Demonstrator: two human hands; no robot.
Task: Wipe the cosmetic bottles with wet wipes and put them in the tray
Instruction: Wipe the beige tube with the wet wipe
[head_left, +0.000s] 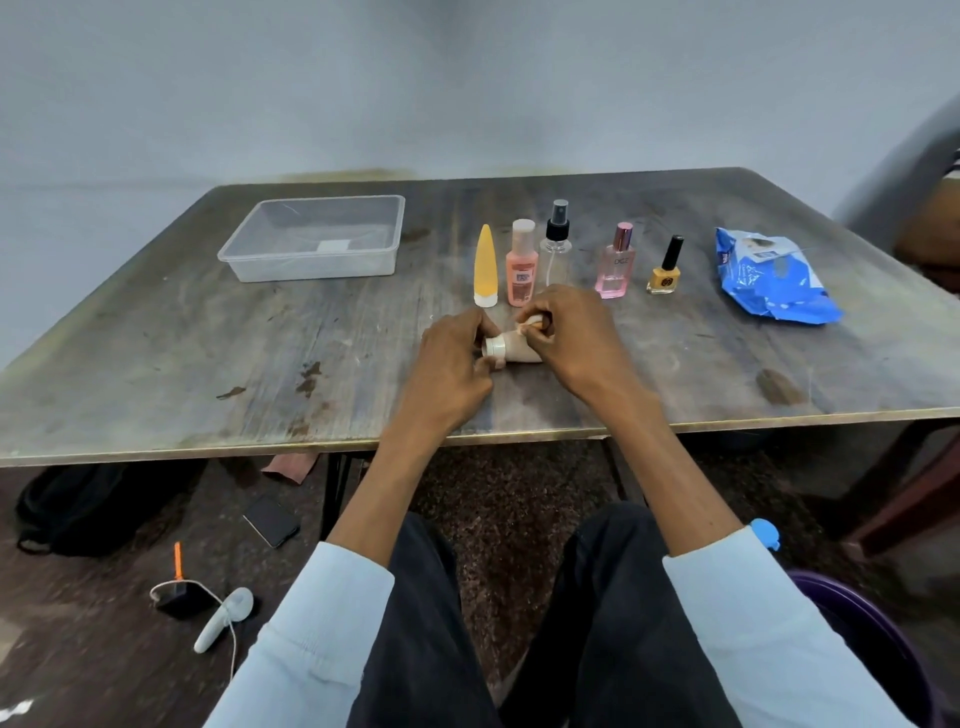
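A clear plastic tray (311, 239) sits far off to the left of the fingers, on the gray table (156, 353). The left hand (452, 364) curls its fingers round the white cap end of a small beige tube (514, 351). The tube lies on its side between both hands. The right hand (566, 332) pinches the other end of it, with something pale under the fingertips; I cannot tell if it is a wipe. Just past the fingers stand a yellow tube (485, 265), a peach bottle (521, 262) and a clear spray bottle (557, 241). More to the right stand a pink perfume bottle (615, 262) and a yellow nail polish (666, 267). Far right lies the blue wipes pack (769, 275).
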